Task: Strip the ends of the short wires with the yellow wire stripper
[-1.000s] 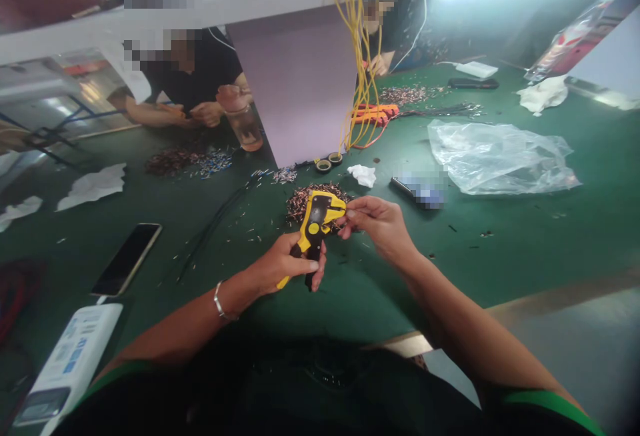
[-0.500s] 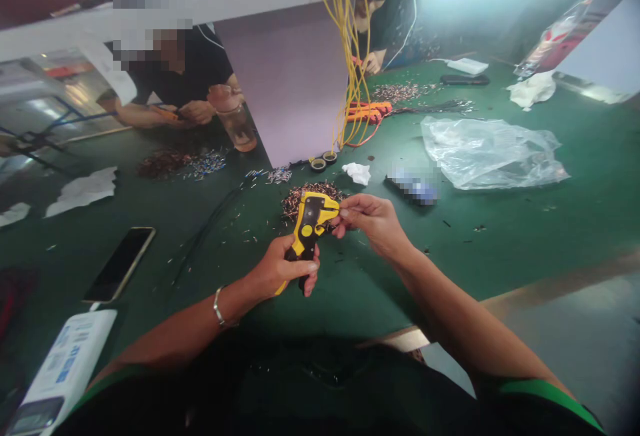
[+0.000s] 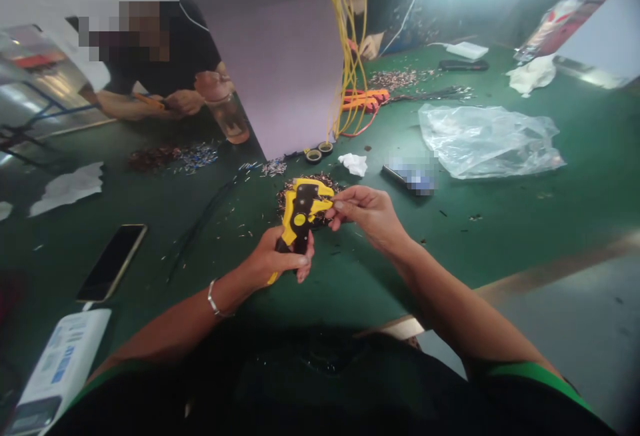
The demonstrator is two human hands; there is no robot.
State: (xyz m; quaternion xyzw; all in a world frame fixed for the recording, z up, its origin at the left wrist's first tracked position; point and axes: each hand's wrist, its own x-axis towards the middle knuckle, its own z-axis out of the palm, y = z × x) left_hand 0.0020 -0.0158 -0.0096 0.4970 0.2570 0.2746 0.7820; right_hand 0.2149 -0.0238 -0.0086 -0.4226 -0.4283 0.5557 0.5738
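Observation:
My left hand (image 3: 277,259) is wrapped round the handles of a yellow and black crimping tool (image 3: 299,213), held upright over the green table (image 3: 500,223). My right hand (image 3: 367,213) pinches something small at the tool's jaws; it is too small to make out. Just behind the tool lies a heap of small metal terminals (image 3: 313,186).
A dark phone (image 3: 111,263) and a white box (image 3: 55,369) lie at the left. A clear plastic bag (image 3: 485,139), another phone (image 3: 410,176), tape rolls (image 3: 319,153), a crumpled tissue (image 3: 354,163) and hanging yellow wires (image 3: 347,56) lie further back. A person (image 3: 150,69) works opposite.
The tool and both hands have drifted slightly left and up in the picture as the head camera tilted. The grips look the same.

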